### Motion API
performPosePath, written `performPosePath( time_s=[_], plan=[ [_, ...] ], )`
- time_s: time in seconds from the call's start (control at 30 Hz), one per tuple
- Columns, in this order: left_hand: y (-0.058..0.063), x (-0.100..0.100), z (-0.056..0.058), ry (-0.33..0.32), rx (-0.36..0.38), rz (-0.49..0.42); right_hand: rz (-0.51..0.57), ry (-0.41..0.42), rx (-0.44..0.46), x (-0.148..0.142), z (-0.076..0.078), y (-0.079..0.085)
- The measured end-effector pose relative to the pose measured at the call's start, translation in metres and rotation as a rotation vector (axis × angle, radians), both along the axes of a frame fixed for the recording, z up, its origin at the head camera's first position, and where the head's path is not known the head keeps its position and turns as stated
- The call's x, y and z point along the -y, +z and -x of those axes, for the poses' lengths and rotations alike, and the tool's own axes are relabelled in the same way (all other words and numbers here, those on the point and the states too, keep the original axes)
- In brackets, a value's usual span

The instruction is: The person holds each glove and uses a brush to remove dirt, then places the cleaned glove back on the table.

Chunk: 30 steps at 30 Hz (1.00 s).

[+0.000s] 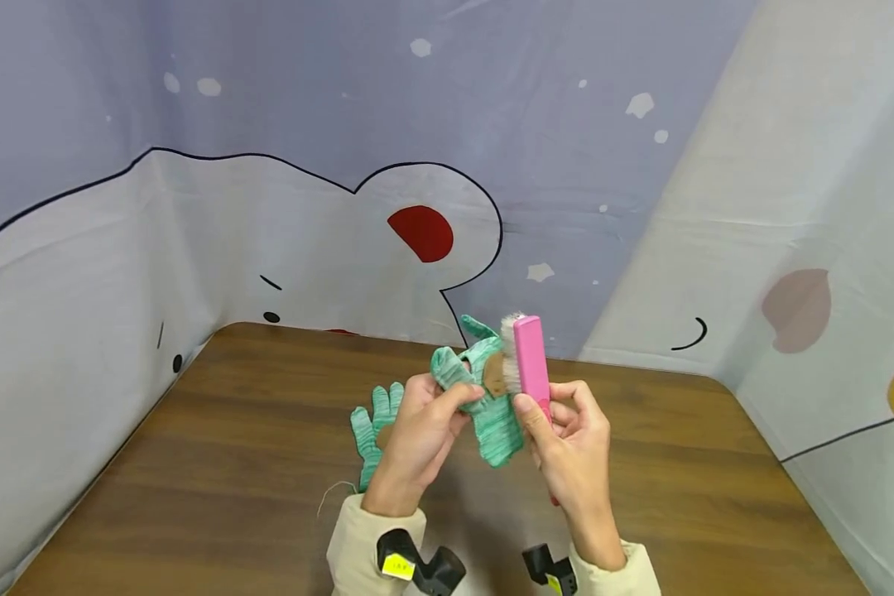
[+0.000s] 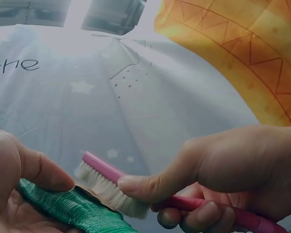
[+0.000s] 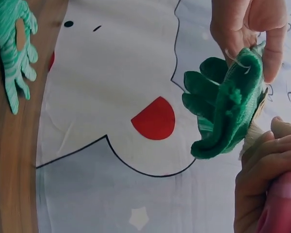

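Observation:
Above the table, my left hand [image 1: 426, 426] pinches a green knitted glove [image 1: 497, 430] between thumb and fingers. A tan patch [image 1: 495, 374] shows on the glove's face. My right hand [image 1: 577, 439] grips a pink brush [image 1: 532, 356] by its handle, thumb along the back of its head. In the left wrist view the pale bristles [image 2: 104, 189] meet the tan patch. From the right wrist view, the glove's open cuff [image 3: 233, 104] and several of its fingers show, and the handle end [image 3: 281, 204] sticks out of my right fist.
A second green glove [image 1: 376, 426] with a tan patch lies on the wooden table [image 1: 231, 463], left of my left hand and partly behind it. A loose thread [image 1: 333, 488] trails near its cuff. Printed cloth [image 1: 305, 232] stands behind and beside the table.

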<state>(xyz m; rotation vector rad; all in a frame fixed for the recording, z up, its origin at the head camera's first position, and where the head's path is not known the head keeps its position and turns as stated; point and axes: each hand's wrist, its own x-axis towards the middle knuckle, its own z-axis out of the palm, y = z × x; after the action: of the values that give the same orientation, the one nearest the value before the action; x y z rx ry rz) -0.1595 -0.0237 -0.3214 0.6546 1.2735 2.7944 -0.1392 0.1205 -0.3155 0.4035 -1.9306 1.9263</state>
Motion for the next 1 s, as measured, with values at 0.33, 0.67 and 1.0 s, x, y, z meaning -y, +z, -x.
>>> performPosePath(
  time_s=[0.33, 0.67, 1.0],
  plan=[
    [-0.004, -0.001, 0.005, -0.131, 0.208, -0.258, 0.011, 0.003, 0.105, -0.008, -0.001, 0.005],
    [-0.002, -0.009, 0.003, -0.131, 0.184, -0.174, -0.126, 0.026, -0.007, 0.008, -0.010, 0.014],
    [-0.006, -0.012, 0.003, -0.161, 0.178, -0.160, -0.205, -0.113, -0.011, 0.009, -0.008, 0.009]
  ],
)
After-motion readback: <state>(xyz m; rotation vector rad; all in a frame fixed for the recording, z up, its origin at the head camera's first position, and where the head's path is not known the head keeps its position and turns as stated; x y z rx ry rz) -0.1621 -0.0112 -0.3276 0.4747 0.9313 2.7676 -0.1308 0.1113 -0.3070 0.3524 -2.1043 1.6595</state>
